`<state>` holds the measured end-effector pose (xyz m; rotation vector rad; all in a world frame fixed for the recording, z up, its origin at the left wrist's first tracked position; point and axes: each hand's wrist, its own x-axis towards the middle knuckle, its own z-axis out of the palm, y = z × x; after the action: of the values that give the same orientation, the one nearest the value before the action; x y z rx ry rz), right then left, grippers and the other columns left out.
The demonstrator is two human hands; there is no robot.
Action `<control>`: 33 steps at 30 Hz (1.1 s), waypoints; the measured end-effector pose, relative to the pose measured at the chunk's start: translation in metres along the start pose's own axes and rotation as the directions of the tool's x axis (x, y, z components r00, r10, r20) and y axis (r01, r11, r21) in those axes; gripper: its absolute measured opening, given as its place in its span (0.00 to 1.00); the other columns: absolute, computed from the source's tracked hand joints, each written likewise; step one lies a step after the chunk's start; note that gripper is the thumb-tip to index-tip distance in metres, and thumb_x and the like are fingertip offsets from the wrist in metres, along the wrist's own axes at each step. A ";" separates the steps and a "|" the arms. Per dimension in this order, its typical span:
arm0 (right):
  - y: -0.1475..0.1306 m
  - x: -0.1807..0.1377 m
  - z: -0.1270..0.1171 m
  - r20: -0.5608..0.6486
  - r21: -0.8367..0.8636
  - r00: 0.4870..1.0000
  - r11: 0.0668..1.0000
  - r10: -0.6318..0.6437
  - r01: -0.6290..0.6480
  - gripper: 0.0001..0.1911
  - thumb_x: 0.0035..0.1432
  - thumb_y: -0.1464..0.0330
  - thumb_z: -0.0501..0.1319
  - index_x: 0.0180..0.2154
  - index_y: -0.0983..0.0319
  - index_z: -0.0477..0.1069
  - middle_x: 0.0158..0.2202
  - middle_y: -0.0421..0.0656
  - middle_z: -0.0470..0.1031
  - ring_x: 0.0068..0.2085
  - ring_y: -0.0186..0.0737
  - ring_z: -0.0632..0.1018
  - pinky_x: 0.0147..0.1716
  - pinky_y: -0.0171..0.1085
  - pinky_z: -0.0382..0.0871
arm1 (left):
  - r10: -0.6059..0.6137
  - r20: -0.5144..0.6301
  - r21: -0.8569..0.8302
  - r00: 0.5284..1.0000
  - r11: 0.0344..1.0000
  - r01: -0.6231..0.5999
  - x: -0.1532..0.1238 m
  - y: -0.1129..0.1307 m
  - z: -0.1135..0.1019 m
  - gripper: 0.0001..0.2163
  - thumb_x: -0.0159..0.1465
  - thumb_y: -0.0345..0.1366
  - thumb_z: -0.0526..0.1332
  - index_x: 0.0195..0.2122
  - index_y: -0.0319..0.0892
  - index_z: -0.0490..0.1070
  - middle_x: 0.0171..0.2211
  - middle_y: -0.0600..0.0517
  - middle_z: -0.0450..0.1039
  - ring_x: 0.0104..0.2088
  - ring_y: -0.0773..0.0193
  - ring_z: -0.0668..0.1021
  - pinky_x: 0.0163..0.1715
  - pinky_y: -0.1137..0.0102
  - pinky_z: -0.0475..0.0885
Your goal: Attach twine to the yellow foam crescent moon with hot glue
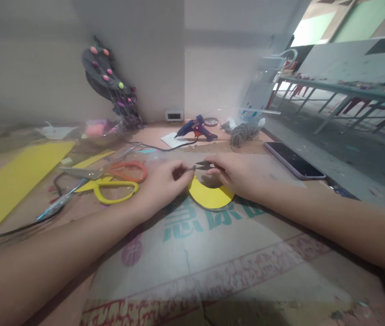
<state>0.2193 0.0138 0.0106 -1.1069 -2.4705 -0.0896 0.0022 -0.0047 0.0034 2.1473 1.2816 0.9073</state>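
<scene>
Head view, the only one I have: both hands meet at the middle of the surface [212, 262], a printed cardboard sheet. The left hand [165, 181] is curled, thumb and forefinger pinched shut on the left end of a small dark piece [204, 165]; the right hand [233, 174] is curled the same way, its fingertips closed on the right end. What the piece is I cannot tell, since it is too small and partly hidden by the fingers. It sits between the two hands, just above a yellow crescent [211, 195] that lies flat on the surface, with the right hand over its upper right edge.

I judge the step in hand to be fine work on the dark piece, held over the opening of the crescent. Any further move calls for a steady two-sided pinch and small finger motions, with the wrists kept low so the crescent is not pushed askew.

Left of the hands lie orange scissors [127, 172] and yellow scissors [114, 190], handles touching or nearly so; a yellow sheet [12, 181] lies further left. Behind the hands a blue glue gun [195, 129] rests with its cord trailing left; a bundle of twine [244, 132] sits to its right; a phone [294, 160] lies face up near the right edge.
</scene>
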 end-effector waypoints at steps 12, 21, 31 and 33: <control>0.001 0.002 0.000 0.015 -0.042 1.000 0.999 -0.005 0.006 0.15 0.67 0.62 0.54 0.46 0.63 0.74 0.37 0.47 0.80 0.36 0.42 0.77 0.34 0.37 0.63 | -0.089 0.047 -0.195 0.995 0.976 0.097 0.001 -0.002 0.001 0.11 0.64 0.43 0.56 0.33 0.41 0.71 0.27 0.54 0.71 0.25 0.68 0.71 0.24 0.73 0.64; 0.002 -0.002 0.003 -0.054 0.016 0.998 1.000 -0.019 0.020 0.16 0.66 0.62 0.53 0.46 0.63 0.73 0.37 0.47 0.79 0.37 0.42 0.77 0.36 0.38 0.66 | -0.097 0.044 -0.208 0.994 0.973 0.104 0.001 -0.001 0.001 0.11 0.64 0.43 0.56 0.32 0.41 0.71 0.26 0.55 0.70 0.26 0.67 0.71 0.25 0.73 0.64; 0.028 0.010 0.017 -0.131 0.432 0.959 0.885 0.250 -0.172 0.20 0.61 0.70 0.57 0.55 0.61 0.68 0.49 0.48 0.76 0.42 0.41 0.77 0.42 0.43 0.72 | -0.079 0.081 -0.210 0.994 0.973 0.094 0.002 0.000 0.000 0.11 0.63 0.43 0.58 0.33 0.41 0.73 0.29 0.53 0.72 0.29 0.66 0.72 0.27 0.73 0.66; 0.028 0.012 0.015 -0.139 0.502 0.938 0.839 0.319 -0.211 0.18 0.60 0.67 0.58 0.52 0.62 0.70 0.47 0.48 0.77 0.42 0.41 0.78 0.42 0.42 0.73 | -0.084 0.086 -0.242 0.993 0.965 0.103 0.001 0.000 0.001 0.11 0.63 0.44 0.58 0.33 0.41 0.73 0.29 0.54 0.73 0.28 0.67 0.72 0.26 0.73 0.66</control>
<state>0.2274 0.0448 -0.0016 -1.1294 -1.9632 0.4441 0.0030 -0.0037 0.0033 1.8947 1.1581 0.8880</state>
